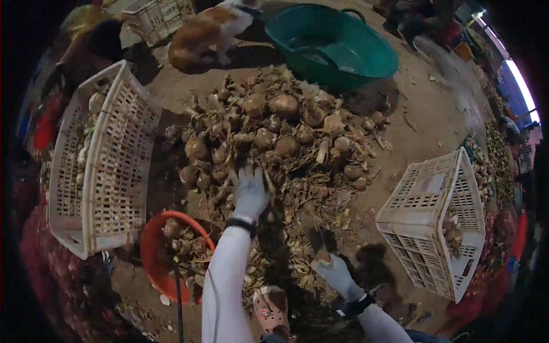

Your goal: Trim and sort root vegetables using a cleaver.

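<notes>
A heap of soil-covered root vegetables or bulbs [285,105] with dry stalks lies on the ground before me. My left hand [250,193], in a pale glove, reaches into the near edge of this heap; its fingertips are partly hidden among stalks, and no held item can be made out. Lower right, my gloved right hand [335,272] is closed around the handle of a knife [321,240], its thin blade pointing up toward the heap. Peelings and leaf scraps [302,246] lie between the hands. Black bands circle both wrists.
White plastic crates [118,171] [429,223] stand left and right, with some bulbs inside. An orange-red bucket [150,257] of trimmed pieces is lower left. A green tub [339,47] and a brown-and-white dog [199,36] are behind the heap. A person [96,43] is at upper left.
</notes>
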`<state>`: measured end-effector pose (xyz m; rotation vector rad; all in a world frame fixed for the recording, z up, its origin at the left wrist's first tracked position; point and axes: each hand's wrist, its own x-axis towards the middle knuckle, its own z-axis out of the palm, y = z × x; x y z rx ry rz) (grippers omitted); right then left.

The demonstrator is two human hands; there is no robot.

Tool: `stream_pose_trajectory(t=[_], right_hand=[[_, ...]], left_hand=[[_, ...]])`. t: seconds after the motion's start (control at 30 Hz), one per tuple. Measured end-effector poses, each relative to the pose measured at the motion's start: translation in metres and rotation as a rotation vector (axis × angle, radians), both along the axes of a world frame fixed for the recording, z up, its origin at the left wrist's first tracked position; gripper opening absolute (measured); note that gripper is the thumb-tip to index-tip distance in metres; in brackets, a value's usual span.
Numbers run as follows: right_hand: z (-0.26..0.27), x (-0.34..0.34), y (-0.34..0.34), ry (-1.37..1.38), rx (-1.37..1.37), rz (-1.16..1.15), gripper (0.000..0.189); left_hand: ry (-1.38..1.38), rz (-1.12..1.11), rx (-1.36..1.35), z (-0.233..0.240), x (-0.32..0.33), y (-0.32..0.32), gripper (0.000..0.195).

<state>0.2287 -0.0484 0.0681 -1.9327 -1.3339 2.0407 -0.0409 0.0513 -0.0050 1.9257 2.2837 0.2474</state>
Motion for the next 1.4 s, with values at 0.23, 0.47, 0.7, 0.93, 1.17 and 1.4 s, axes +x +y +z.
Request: stream_pose_trajectory(t=[0.23,0.47,0.7,0.93,1.17,1.4], right_hand=[[0.015,0.008,0.009,-0.065,0.193,-0.046,0.047],[0.043,-0.022,0.038,0.066,0.375,-0.089,0.035],[0.077,-0.010,0.017,0.385,0.062,-0.214,0.042],[0.116,-0.026,-0.008,0.447,-0.118,-0.238,0.023],[0.096,-0.006,-0.004,-0.218,0.788,0.331,0.021],[0.111,-0.021,-0.011,-0.080,1.068,0.644,0.021]], left_hand=[[-0.363,-0.192,-0.346,0.015,0.025,-0.072,0.067],[-0.398,-0.342,0.029,0.111,0.057,-0.082,0.069],[-1.161,0.044,0.171,0.132,0.093,-0.143,0.080],[-1.447,0.078,-0.189,0.158,0.089,-0.171,0.084],[-1.694,0.245,-0.051,0.158,0.085,-0.163,0.070],[-1.325,-0.094,0.135,0.164,0.065,-0.173,0.041]])
